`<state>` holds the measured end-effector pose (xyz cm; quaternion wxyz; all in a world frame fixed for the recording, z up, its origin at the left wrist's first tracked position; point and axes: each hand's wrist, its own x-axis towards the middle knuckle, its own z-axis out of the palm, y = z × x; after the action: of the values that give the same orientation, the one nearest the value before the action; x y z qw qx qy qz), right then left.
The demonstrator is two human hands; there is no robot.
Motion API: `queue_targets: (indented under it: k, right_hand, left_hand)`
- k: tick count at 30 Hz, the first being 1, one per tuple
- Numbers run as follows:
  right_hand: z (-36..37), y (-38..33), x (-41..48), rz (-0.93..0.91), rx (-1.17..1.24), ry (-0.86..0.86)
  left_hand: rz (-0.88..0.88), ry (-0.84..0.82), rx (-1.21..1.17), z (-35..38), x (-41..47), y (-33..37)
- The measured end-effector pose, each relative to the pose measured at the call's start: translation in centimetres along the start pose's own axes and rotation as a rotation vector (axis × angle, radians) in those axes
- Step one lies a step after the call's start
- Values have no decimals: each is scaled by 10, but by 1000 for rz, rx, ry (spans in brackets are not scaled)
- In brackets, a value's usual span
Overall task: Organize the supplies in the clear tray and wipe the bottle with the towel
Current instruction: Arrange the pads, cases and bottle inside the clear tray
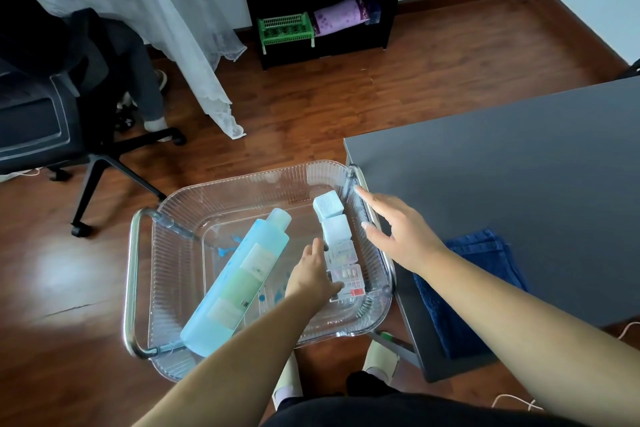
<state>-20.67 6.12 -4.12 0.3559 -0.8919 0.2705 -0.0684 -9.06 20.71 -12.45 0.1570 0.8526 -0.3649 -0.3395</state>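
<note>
Here, in the clear tray (242,180), our left hand (311,276) touches a small case (349,276) beside the bottle (242,274), grip unclear; our right hand (398,229) hovers, fingers spread.

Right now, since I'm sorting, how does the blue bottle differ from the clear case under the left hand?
The bottle is long and pale blue; the clear case is small, flat and see-through. The bottle lies diagonally across the clear tray, untouched; the case sits by its right wall, with the left hand on it. Both lie inside the tray.
</note>
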Motion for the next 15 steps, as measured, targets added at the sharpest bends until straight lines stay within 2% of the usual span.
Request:
queue_targets:
  k: [2, 4, 9, 15]
  right_hand:
    - [1, 0, 0, -4, 4, 5]
    - [1, 1, 0, -6, -1, 7]
    - [1, 2, 0, -11, -6, 4]
    - [-2, -1, 1, -13, -42, -15]
  left_hand:
    - [84, 10, 151, 1, -2, 0]
    - [120, -13, 192, 2, -2, 0]
    - [89, -43, 98, 2, 2, 0]
    - [102, -48, 109, -5, 2, 0]
